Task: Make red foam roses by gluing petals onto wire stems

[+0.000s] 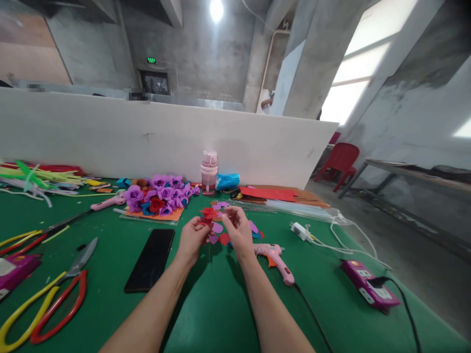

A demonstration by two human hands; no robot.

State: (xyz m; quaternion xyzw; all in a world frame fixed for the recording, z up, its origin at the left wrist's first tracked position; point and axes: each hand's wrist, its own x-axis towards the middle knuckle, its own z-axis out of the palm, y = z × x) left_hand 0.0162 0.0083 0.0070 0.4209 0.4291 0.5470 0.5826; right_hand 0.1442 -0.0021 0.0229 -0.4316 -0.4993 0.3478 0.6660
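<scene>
My left hand is closed on a partly formed red paper flower, with a thin stem-like line below it. Close by on the right, my right hand has thumb and fingertips drawn together at the flower's side; whatever sits between them is too small to make out. Under and behind both hands lie loose heart-shaped paper petals, including a purple petal and a red petal. A pink glue gun rests just right of my right hand, its cord running toward the front edge.
Purple, blue and red paper roses are heaped at back left. A black phone and large scissors lie left. A pink bottle stands by the white partition. Rightward are a white charger and purple power box.
</scene>
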